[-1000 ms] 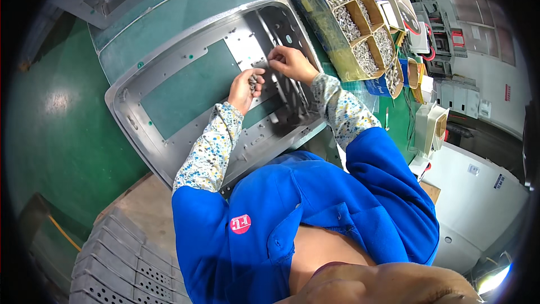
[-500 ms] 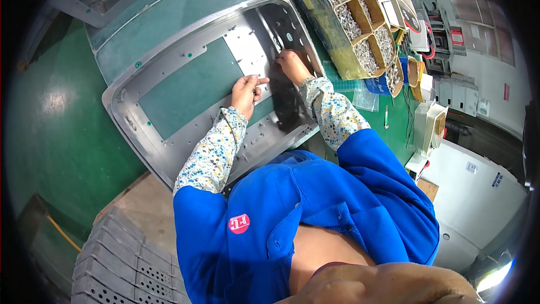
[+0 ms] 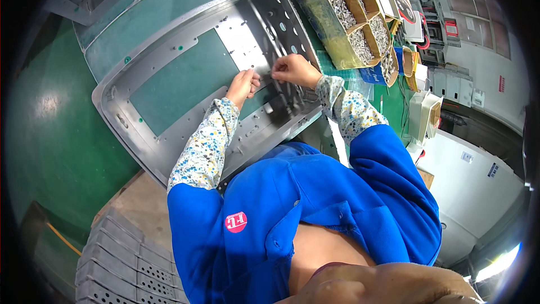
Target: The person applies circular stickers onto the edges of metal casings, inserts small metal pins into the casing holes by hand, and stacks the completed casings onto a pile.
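Two grips, left hand [image 3: 242, 86] and right hand [image 3: 296, 71], curl over a round-cornered metal frame [image 3: 236, 36], closure unclear.

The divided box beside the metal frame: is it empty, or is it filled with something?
Filled, at least partly: small pale parts show inside the box. How deep they lie, I cannot tell.

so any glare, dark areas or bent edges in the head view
Head view: the light flares at lower right, and the metal frame has a bright patch beside its darker inner right wall; also in the head view, the corners go black and straight edges bow near the rim.
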